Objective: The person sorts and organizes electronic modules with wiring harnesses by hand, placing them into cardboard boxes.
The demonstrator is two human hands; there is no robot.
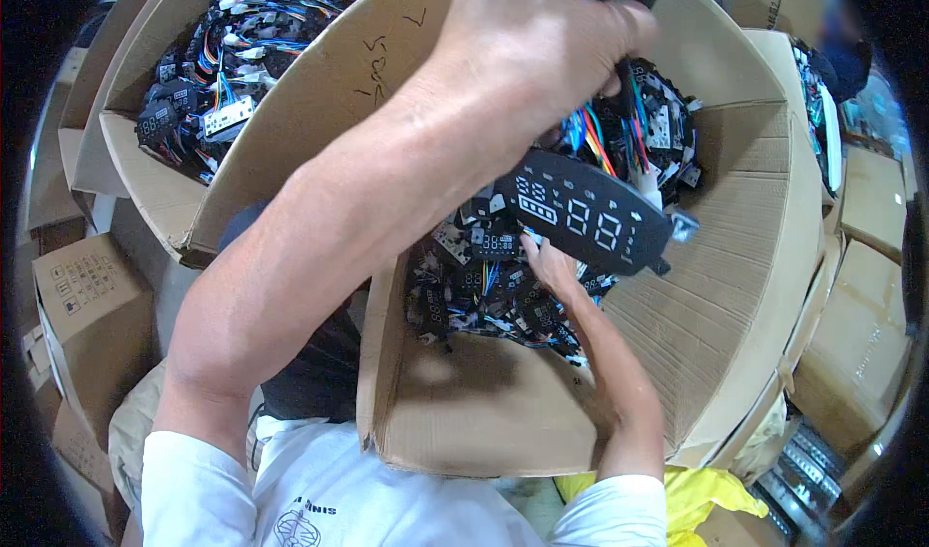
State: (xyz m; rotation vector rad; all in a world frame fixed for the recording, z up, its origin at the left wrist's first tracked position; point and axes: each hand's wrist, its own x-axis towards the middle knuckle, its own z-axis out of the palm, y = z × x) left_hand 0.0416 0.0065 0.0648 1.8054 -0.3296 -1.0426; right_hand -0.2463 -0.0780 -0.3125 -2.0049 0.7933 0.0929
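Near carton [735, 286] sits in front of the person, with a heap of display boards [484, 286] in its far left part. Left hand [532, 44] is raised over it, holding one display panel [590, 213] above the heap; right hand [550, 266] is down in the heap, under the panel. A second carton [155, 189] of wired boards [218, 63] lies behind and to the left, small boxes [92, 290] left of both.

A black oval display panel [590, 216] with white segment digits is hanging tilted above an open cardboard box [735, 286], its low end pointing toward four o'clock. Coloured wires [602, 136] are trailing up from it toward twelve o'clock. At its seven o'clock, a heap of similar black panels [484, 286] is lying tangled inside the box.
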